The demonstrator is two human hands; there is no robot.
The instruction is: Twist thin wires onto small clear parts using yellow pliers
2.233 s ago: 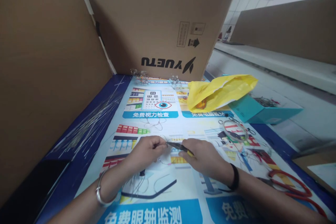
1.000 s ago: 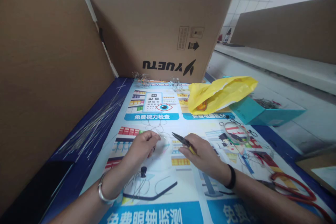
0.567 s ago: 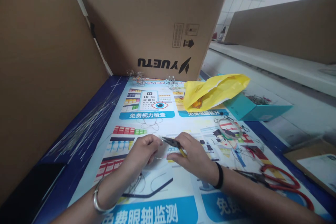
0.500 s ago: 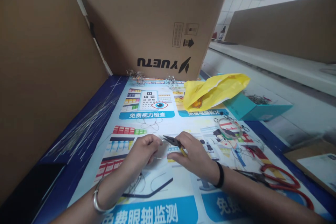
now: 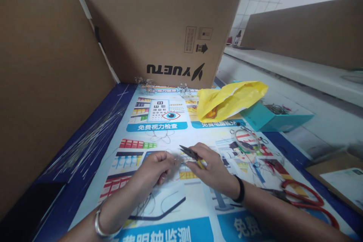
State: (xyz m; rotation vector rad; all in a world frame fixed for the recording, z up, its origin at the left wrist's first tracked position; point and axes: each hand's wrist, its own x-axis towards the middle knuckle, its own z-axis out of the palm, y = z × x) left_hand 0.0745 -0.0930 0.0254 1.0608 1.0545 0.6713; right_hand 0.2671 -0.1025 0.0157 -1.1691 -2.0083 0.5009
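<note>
My left hand [image 5: 161,166] is closed in a pinch on a thin wire piece [image 5: 179,160] over the printed sheet [image 5: 170,141]. My right hand [image 5: 208,166] holds pliers [image 5: 189,152] with black jaws and yellow handles. The jaws point up and left, above the wire, and look apart from it. The right thumb and the left fingertips nearly meet at the wire; whether the thumb touches it is too small to tell. Bent wire loops [image 5: 160,136] lie on the sheet beyond my left hand.
Straight wires [image 5: 87,140] lie at the left. A yellow bag [image 5: 232,100] and a teal box [image 5: 279,117] of metal pieces stand at the back right. Red-handled scissors [image 5: 304,194] are at the right, near a wire coil [image 5: 246,140]. Cardboard panels [image 5: 161,19] stand behind and left.
The plier jaws have come away from the left fingertips, slightly right. My right thumb has moved closer to the wire and my left fingers. The view has shifted slightly.
</note>
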